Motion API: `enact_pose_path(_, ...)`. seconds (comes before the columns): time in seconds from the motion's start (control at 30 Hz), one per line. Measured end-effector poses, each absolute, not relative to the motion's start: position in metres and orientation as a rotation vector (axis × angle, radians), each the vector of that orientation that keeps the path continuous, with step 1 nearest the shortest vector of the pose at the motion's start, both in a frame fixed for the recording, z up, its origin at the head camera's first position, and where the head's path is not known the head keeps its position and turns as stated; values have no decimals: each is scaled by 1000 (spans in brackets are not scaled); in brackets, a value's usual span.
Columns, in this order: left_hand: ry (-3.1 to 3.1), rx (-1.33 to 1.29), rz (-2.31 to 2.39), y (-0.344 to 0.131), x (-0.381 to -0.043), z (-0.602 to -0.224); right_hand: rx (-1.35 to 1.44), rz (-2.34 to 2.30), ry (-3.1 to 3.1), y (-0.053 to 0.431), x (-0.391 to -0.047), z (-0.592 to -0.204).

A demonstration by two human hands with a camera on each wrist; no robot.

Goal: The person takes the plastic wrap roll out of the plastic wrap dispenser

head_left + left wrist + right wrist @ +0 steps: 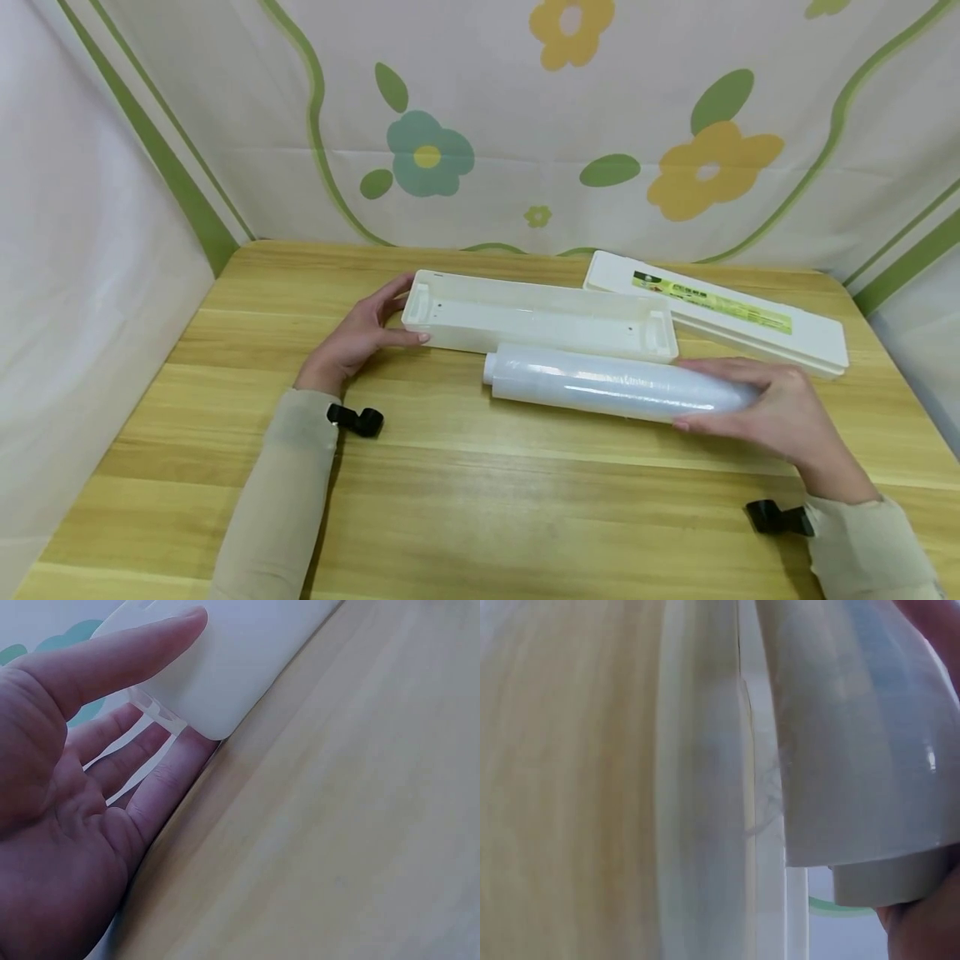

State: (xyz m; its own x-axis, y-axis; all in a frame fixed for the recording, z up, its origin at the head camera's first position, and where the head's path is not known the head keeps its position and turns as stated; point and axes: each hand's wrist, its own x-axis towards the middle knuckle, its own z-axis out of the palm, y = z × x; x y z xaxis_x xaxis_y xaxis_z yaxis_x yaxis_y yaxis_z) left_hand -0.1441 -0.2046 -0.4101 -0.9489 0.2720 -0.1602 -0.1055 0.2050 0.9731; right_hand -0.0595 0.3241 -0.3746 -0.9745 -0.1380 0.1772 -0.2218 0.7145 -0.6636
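An open white plastic box [457, 337], long and narrow, lies on the table. My left hand [358, 335] holds its left end, thumb on the front wall and fingers behind, as the left wrist view also shows with the box's side [232, 660]. My right hand [783, 410] grips the right end of a shiny roll of cling film [585, 382], thumb in front and fingers over the back. The roll is just in front of the box and covers part of its front wall. In the right wrist view, the roll's core [885, 879] sticks out at one end.
Behind the box at the right lies a white lid [813, 337] with a green and yellow label. The wooden table [480, 517] meets a flower-printed curtain [510, 108] at the back. A black wrist clip sits on each sleeve.
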Motion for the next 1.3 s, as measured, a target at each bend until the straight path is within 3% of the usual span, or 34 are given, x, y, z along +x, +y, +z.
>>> enact_pose_path(0.5,2174,162,1811,-204,-145,-410,140,1049,-3089,336,-65,-377)
enact_pose_path(1.3,2161,145,1813,-205,-140,-410,268,1039,-3018,334,-61,-385)
